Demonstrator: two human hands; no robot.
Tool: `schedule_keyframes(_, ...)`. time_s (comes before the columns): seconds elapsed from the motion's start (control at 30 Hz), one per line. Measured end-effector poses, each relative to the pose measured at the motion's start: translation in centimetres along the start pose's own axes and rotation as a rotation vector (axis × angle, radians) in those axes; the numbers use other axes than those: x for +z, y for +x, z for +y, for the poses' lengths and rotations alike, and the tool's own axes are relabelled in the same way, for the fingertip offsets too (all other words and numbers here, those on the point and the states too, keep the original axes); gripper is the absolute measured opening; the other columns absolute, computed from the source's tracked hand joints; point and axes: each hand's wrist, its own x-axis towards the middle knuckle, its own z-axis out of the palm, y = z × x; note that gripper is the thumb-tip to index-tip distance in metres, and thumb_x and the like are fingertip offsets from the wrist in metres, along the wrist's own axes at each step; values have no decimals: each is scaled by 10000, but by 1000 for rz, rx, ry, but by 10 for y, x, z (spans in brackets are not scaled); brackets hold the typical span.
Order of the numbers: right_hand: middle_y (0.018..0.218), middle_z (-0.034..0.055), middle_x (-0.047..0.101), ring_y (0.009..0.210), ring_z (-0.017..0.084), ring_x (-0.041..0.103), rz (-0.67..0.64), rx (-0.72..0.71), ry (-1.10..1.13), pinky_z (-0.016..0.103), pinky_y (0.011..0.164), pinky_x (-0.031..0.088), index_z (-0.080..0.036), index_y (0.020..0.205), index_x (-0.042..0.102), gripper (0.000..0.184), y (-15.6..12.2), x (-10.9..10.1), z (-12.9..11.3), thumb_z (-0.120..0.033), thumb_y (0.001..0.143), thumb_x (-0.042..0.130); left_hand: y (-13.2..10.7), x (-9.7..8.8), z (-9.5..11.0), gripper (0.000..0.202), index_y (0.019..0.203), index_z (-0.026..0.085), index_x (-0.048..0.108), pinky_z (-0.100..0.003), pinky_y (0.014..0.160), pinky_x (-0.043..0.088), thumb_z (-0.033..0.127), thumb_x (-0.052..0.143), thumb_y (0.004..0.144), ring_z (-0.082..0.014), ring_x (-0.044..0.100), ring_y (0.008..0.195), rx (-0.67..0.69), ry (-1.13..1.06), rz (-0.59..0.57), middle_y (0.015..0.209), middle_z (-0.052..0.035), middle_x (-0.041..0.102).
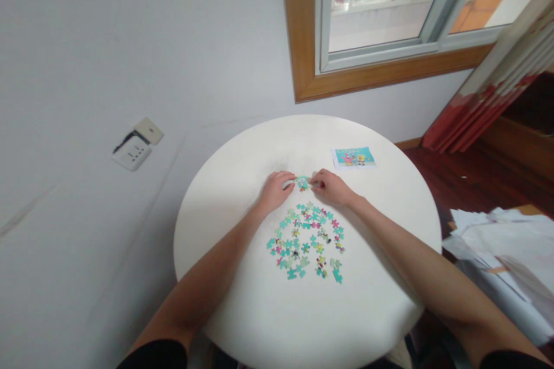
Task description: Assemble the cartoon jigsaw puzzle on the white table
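A small joined patch of jigsaw puzzle pieces (302, 183), mostly turquoise, lies on the white round table between my two hands. My left hand (277, 190) grips the patch's left edge between thumb and fingers. At its right edge my right hand (332, 187) is closed in a pinch on a puzzle piece, which the fingers mostly hide. Nearer to me, many loose puzzle pieces (305, 248) in turquoise, pale green, pink and yellow are spread in a rough ring. Behind my right hand lies a picture card (355, 158) with cartoon figures on turquoise.
The round table (225, 202) stands close to a white wall with a power socket (132, 153). A wood-framed window (381, 6) is behind it. Papers (511, 248) are piled to the right, and a red and cream curtain (476, 109) hangs at the far right.
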Motion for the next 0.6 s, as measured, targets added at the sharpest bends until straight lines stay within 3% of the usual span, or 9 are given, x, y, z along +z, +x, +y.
schedule_keyframes(0.6,993,77,637,761,131,583,-7,4,4,235,766,444,-147,1044,733,207,-1,-2,-2,-148,848,665,0,-2,2,206,1061,222,720,-415,1033,452,201,597,897,-214,618,1099,11,2,-4,1145,-41,710)
